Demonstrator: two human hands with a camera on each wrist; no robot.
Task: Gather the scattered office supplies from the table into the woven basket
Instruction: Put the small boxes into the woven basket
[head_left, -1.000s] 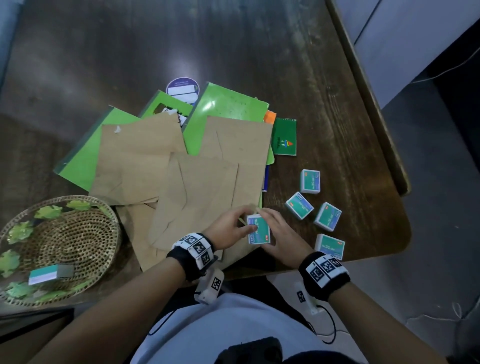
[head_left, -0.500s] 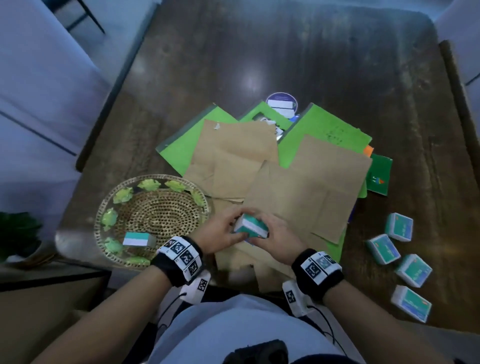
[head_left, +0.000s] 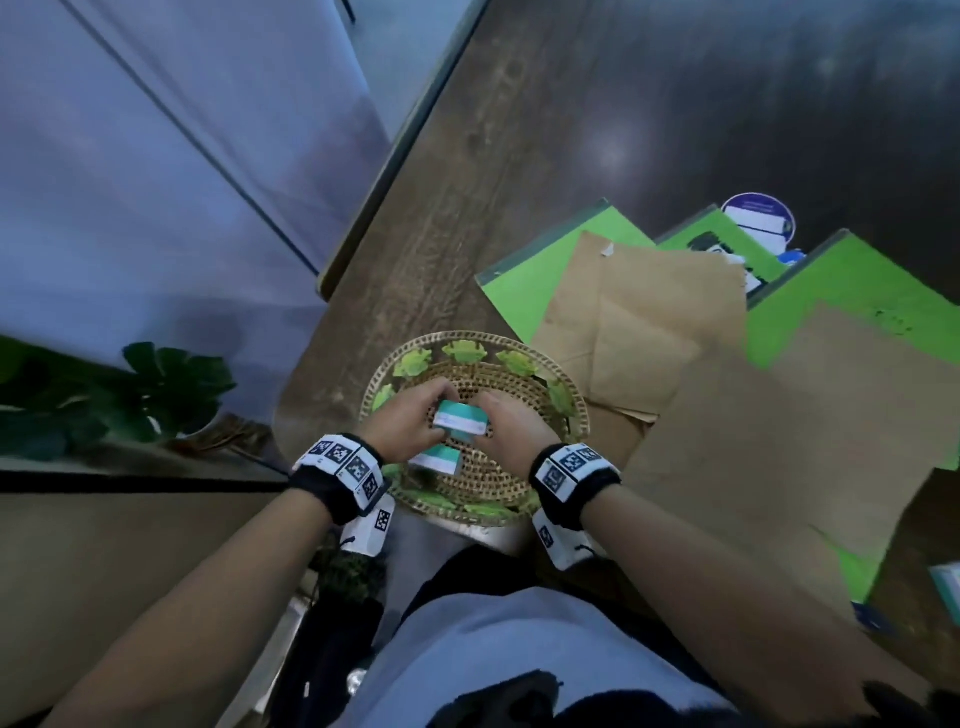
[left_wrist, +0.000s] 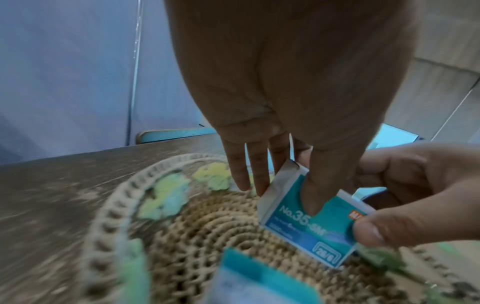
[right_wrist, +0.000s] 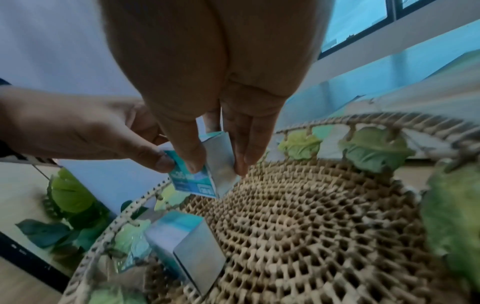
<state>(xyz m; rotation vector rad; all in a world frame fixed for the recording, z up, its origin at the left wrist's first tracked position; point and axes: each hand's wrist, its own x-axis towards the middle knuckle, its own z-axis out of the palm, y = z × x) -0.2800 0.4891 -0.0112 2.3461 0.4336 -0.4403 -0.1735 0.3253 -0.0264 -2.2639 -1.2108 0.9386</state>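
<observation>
Because the round woven basket (head_left: 574, 415) is shallow, your left hand (head_left: 410, 423) and right hand (head_left: 511, 428) both pinch the teal-and-white staple box (head_left: 461, 419) low over its centre.

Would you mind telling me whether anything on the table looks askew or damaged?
The brown envelopes lie crooked and overlapping on the green folders; the top one's upper edge looks torn. Nothing looks spilled.

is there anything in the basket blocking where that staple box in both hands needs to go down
Nothing visible blocks it. The left hand and right hand hold the staple box over the middle of the woven basket. Another staple box already lies inside, nearer the person, with bare weave beyond it.
</observation>
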